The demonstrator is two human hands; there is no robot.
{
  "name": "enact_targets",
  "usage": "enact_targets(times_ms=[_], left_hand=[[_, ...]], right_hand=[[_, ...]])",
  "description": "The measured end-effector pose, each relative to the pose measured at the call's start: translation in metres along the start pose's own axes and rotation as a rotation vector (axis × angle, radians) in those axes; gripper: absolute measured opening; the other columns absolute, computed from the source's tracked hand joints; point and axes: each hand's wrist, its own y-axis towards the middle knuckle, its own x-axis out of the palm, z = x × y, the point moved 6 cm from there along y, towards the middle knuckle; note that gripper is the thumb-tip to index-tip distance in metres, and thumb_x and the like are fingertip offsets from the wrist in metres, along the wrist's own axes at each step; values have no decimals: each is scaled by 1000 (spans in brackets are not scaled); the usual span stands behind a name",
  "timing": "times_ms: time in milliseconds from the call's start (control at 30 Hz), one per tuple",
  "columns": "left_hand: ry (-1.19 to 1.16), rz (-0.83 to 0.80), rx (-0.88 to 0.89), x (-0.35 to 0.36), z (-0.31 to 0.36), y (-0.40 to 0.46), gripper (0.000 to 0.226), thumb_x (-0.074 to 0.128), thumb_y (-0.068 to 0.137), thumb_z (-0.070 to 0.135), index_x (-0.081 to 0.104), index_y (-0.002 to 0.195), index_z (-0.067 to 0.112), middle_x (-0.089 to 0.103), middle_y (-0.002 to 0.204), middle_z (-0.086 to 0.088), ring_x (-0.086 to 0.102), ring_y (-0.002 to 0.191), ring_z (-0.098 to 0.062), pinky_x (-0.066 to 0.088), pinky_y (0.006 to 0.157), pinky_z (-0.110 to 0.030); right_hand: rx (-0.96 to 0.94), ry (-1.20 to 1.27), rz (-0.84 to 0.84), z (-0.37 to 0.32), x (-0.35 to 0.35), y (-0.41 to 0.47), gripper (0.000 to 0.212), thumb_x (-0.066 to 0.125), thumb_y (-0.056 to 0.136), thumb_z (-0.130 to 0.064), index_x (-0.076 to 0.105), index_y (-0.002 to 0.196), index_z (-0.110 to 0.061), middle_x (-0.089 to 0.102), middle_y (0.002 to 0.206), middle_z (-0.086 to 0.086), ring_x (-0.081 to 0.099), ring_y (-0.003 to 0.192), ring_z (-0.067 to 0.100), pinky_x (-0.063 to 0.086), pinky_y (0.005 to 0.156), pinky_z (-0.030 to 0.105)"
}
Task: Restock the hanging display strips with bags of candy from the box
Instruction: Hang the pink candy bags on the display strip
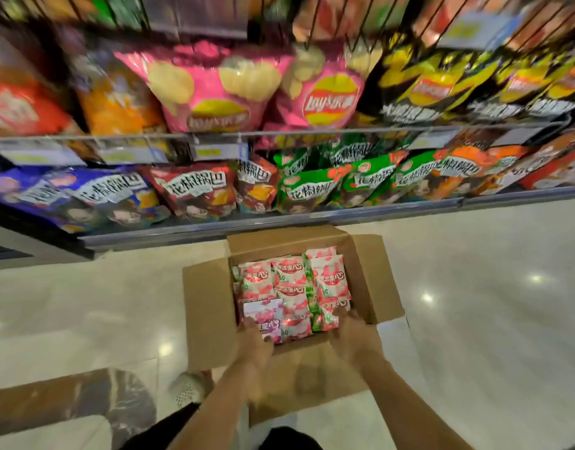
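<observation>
An open cardboard box [208, 306] sits on the shop floor, packed with several small pink, white and green candy bags [289, 280]. My left hand [255, 344] reaches into the near left corner and grips a purple-pink bag [263, 316]. My right hand [351, 336] reaches into the near right corner, its fingers on a red and green bag [326, 319]; the blur hides whether they curl round it. No hanging display strip is in view.
Shelves of crisp bags [214, 92] and rice-cracker bags [195, 190] run across the top of the view behind the box. A second flattened carton with clear plastic [68, 404] lies at lower left. My shoe [190, 386] stands beside the box. Glossy tiled floor [474, 303] spreads right.
</observation>
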Motion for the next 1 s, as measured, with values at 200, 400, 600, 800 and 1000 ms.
enact_targets(times_ms=[200, 400, 600, 800, 1000], left_hand=[[-21, 32, -117, 44, -48, 83, 70, 59, 90, 21, 20, 145, 2, 47, 136, -15, 51, 118, -29, 45, 89, -28], [-16, 97, -140, 70, -80, 130, 77, 57, 91, 16, 5, 147, 3, 41, 140, -18, 47, 124, -34, 41, 96, -35], [24, 90, -128, 79, -95, 153, 77, 59, 89, 16, 7, 144, 3, 48, 135, -18, 52, 119, -34, 42, 95, -34], [-36, 101, -139, 80, -96, 162, 80, 68, 82, 6, 11, 138, -1, 49, 134, -20, 51, 121, -33, 42, 96, -35], [-73, 82, -159, 81, -97, 165, 80, 67, 82, 4, 12, 139, -1, 51, 132, -17, 52, 120, -30, 43, 91, -30]], right_hand=[[31, -42, 33, 32, 55, 85, 49, 45, 95, -30, 29, 139, -18, 42, 135, 10, 49, 119, 29, 46, 93, 39], [60, 55, 118, 59, 83, 152, 55, 47, 95, -33, 28, 142, -11, 38, 137, 16, 45, 120, 34, 42, 96, 44], [6, 4, 148, 63, 85, 198, 59, 50, 94, -35, 25, 144, -18, 32, 144, 14, 35, 130, 33, 39, 101, 47], [98, 271, 137, 75, 92, 227, 69, 56, 90, -42, 25, 143, -13, 45, 137, 16, 43, 125, 39, 41, 98, 48], [233, 432, 142, 86, 106, 244, 67, 68, 78, -44, 31, 124, -13, 57, 122, 15, 55, 112, 40, 49, 89, 53]])
